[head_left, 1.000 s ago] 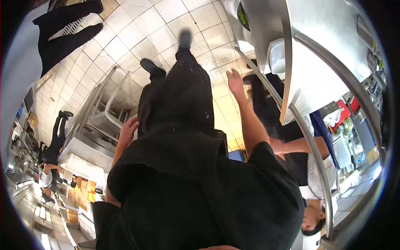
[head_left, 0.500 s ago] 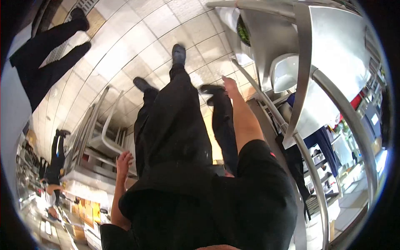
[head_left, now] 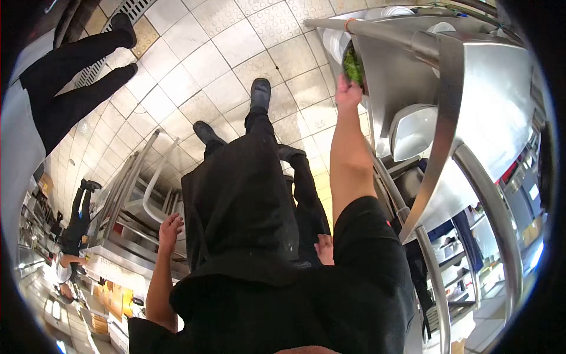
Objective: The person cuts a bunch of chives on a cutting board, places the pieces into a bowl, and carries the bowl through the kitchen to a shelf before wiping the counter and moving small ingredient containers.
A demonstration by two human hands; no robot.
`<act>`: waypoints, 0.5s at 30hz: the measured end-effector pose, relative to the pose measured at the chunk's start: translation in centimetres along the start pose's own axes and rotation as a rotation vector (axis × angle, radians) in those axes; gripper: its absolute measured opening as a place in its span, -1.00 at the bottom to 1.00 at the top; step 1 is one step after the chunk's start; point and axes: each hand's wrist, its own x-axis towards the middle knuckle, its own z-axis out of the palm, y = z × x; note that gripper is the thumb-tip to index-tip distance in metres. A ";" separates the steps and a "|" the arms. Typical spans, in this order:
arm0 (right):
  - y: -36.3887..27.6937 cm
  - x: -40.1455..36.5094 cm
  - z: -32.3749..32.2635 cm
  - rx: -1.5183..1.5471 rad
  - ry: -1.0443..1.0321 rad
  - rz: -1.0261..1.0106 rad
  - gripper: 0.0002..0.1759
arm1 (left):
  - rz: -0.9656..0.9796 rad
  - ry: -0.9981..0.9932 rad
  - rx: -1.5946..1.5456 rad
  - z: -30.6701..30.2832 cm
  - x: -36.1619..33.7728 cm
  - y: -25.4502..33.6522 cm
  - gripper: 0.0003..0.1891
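Leaves [head_left: 353, 64] now have the right hand [head_left: 348, 94] by them, its grip too blurry to tell. The left hand [head_left: 171, 230] is half open, empty.

A dark, round-looking bowl [head_left: 362, 78] holds bright green leafy pieces [head_left: 352, 64], loosely heaped and showing at its open top. It sits beside stacked white dishes [head_left: 335, 43], along the edge of a grey stainless-steel work surface [head_left: 396, 79]. Its outline shows as a narrow oval (the wide, curved view makes level or tilted impossible to tell), and its near end is partly hidden. The bowl's material is unclear.
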 end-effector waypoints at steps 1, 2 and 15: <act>0.3 -1.1 -0.9 -0.031 0.020 0.032 -0.60 | 0.017 0.007 0.009 0.3 -0.2 0.7 -0.56; 0.4 -2.5 -1.5 -0.062 0.039 0.063 -0.60 | 0.035 0.015 0.017 0.6 -0.2 1.4 -0.55; 3.2 -22.9 -8.9 -0.450 0.002 0.530 -0.59 | 0.537 -0.069 0.159 10.0 1.2 16.9 -0.57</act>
